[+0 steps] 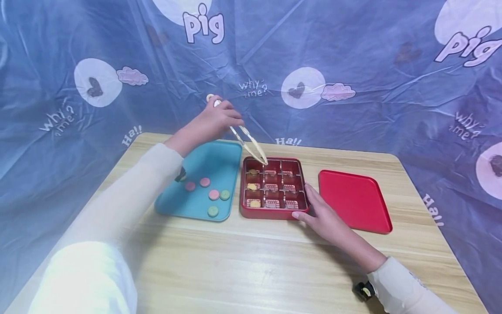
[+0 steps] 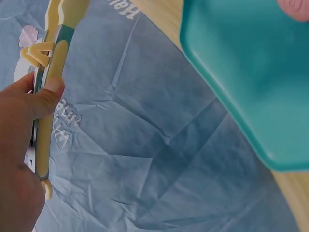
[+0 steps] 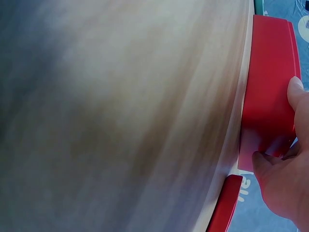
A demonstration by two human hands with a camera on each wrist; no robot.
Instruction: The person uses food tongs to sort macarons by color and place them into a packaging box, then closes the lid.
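Nearest, I see the right hand point(image 1: 323, 213) gripping the red box point(image 1: 270, 213) at its near right corner. Inside, its left column holds two yellow cookies point(image 1: 255, 203) and, farthest, a brown cookie point(image 1: 253, 172). To the left, pink and green cookies point(image 1: 213, 195) lie on a blue tray point(image 1: 219, 163); to the right lies a red lid point(image 1: 354, 200). Farther out, the left hand point(image 1: 221, 117) grips tongs point(image 2: 58, 58), tips over the box's far side. Beyond hangs blue cloth point(image 1: 251, 52).
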